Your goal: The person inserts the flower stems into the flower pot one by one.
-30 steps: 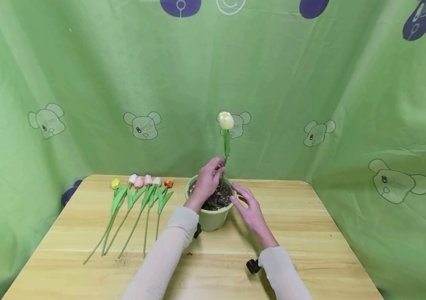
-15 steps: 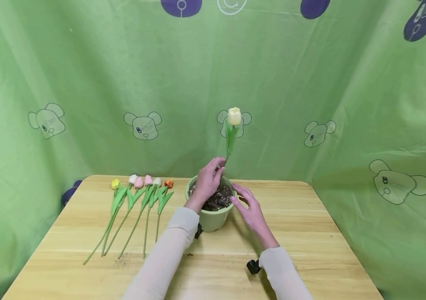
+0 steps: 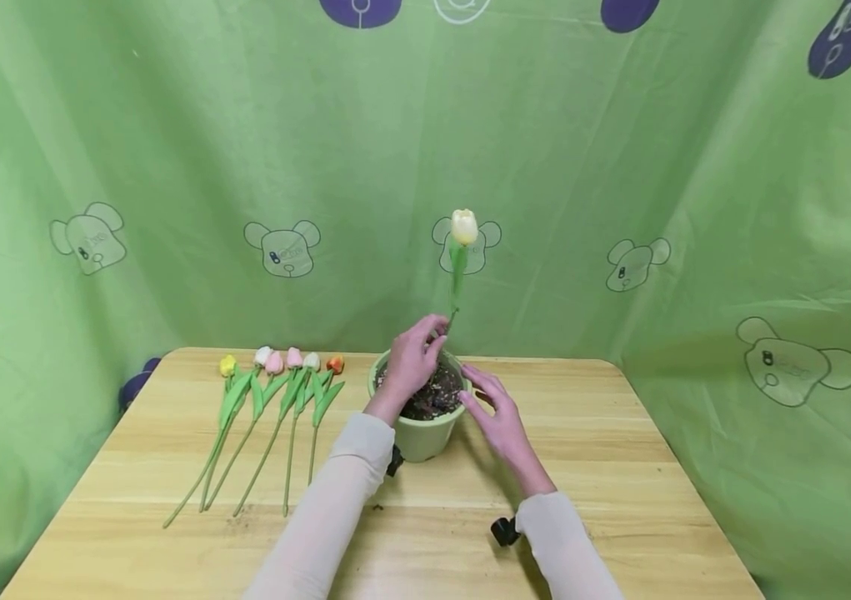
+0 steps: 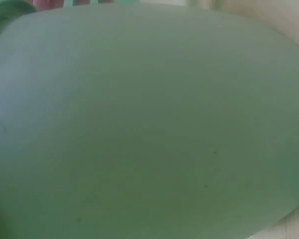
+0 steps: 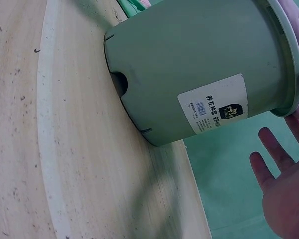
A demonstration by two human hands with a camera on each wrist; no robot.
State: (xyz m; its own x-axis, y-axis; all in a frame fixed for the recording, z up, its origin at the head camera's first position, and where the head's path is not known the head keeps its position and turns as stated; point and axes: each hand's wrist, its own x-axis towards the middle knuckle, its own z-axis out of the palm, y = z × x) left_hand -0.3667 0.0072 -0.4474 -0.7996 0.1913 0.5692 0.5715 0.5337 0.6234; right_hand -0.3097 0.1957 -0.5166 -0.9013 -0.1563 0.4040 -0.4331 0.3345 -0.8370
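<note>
In the head view my left hand (image 3: 412,360) pinches the stem of a cream-white artificial tulip (image 3: 464,227) above a light green flowerpot (image 3: 425,440). The bloom stands high over the pot with its green leaf below. Where the stem's lower end lies cannot be made out behind the fingers. Dark soil (image 3: 436,396) fills the pot. At the pot's right rim, my right hand (image 3: 498,414) touches with thumb and fingertips. Several of its fingers stretch out straight, away from the wall, in the right wrist view. The pot (image 4: 149,119) covers nearly all of the left wrist view.
Several artificial tulips lie side by side left of the pot, among them a yellow tulip (image 3: 227,367) and an orange-red tulip (image 3: 335,365). Soil crumbs dot the wooden table (image 3: 605,467). A green curtain (image 3: 365,167) encloses the table's back and sides.
The cream tulip's bloom has risen slightly and shifted right, after leaning further right half a second ago. Its leaf has turned. Both hands stay nearly where they were.
</note>
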